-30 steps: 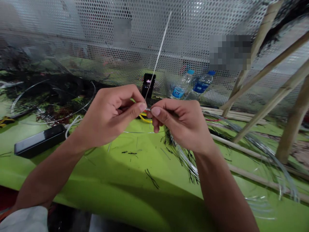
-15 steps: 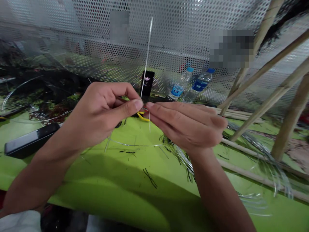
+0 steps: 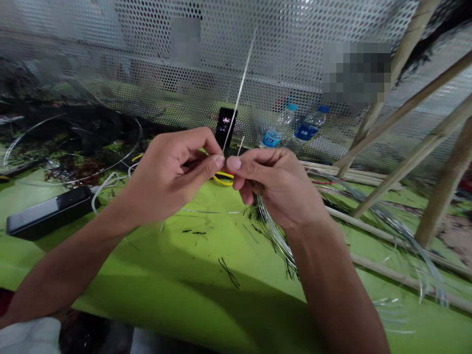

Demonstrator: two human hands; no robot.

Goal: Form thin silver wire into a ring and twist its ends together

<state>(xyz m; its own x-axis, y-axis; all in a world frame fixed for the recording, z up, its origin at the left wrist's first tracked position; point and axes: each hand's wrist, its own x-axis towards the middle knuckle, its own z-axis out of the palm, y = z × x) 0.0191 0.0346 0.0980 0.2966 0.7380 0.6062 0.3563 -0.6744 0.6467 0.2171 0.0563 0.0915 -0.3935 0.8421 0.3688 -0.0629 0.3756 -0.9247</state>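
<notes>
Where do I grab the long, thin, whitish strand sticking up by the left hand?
Pinch the long, thin, whitish strand gently with fingertips, just above the left hand. I'd come from the upper right, over the right hand. Its bottom is pinched there, so it should wobble least; the rest pokes up free, leaning right, and looks too thin for a fist.

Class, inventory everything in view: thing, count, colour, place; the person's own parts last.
thin strand: one, whitish, upper centre
phone: one, black, upright at back
bottles: two, clear, blue-capped, right of phone
box: one, black, left
cable: one, white, beside box
looped item: one, yellow, centre
clear strands: many, colourless, right
tangle: uncountable, dark, back left
poles: several, brown, right
perforated sheet: one, silvery, back
table: one, green, beneath
scraps: several, dark, front of table
sleeve: one, pale, lower left
left hand: one, bare, pinching thin strand
right hand: one, bare, pinching short strand end
</notes>
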